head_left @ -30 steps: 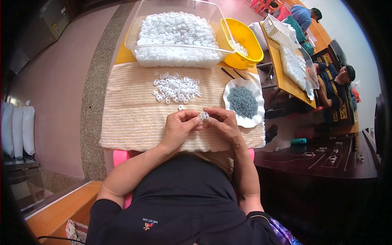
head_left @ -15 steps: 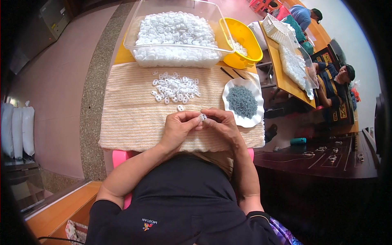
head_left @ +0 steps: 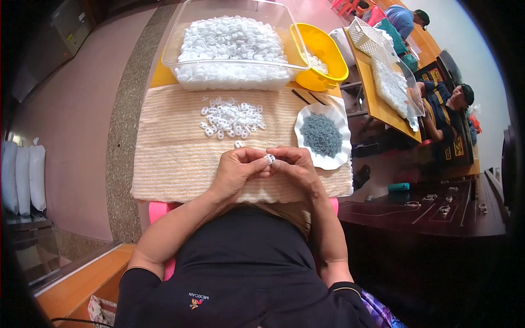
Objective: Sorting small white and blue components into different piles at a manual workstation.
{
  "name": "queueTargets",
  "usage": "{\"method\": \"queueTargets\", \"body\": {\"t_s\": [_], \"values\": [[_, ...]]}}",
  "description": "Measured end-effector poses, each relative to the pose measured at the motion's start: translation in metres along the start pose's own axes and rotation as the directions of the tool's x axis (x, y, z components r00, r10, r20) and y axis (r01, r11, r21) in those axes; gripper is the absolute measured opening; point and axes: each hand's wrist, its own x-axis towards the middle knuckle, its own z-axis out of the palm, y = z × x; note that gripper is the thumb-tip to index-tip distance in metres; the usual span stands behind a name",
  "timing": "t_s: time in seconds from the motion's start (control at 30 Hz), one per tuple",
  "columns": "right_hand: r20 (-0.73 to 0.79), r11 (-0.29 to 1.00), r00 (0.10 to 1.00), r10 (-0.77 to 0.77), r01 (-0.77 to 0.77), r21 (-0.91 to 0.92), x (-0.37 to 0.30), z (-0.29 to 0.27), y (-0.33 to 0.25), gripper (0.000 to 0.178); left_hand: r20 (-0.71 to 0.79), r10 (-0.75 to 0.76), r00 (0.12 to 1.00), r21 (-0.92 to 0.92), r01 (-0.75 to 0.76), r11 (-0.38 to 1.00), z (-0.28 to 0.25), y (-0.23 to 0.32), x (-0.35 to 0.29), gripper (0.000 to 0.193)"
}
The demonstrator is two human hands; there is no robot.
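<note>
Over the near part of a striped cloth [head_left: 169,175], my left hand [head_left: 234,170] and my right hand [head_left: 295,167] meet, fingertips pinched together. Between them is one small white plastic piece [head_left: 270,158], held from both sides; any smaller part at the fingertips is too small to make out. Just beyond my left fingers lies a single white oval piece with two holes [head_left: 238,144]. Farther off is a loose pile of the same white pieces [head_left: 232,117]. Right of my right hand, a white wavy-rimmed dish [head_left: 299,124] holds a heap of tiny grey-blue parts [head_left: 321,134].
A clear plastic bin [head_left: 229,76] full of white pieces stands at the table's far side. Beside it is a yellow basin [head_left: 324,82] with some pale pieces. Two dark thin sticks [head_left: 301,97] lie near it. Two people sit around another table [head_left: 377,104] at the right.
Both hands keep the white piece pinched, with only a slight shift of the fingers. The whole view has moved a little; the pile and dish look the same.
</note>
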Motion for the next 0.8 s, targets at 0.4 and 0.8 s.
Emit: {"method": "queueTargets", "body": {"t_s": [0.4, 0.8], "values": [[0.009, 0.997, 0.998, 0.066, -0.066, 0.047, -0.007, 0.004, 0.0, 0.028, 0.072, -0.05, 0.996, 0.081, 0.044, 0.996, -0.007, -0.003, 0.0, 0.012], [0.04, 0.998, 0.999, -0.002, -0.001, 0.06, -0.01, 0.011, -0.002, 0.029, 0.146, -0.072, 0.987, 0.069, 0.062, 0.996, -0.003, 0.002, 0.0, 0.01]]}}
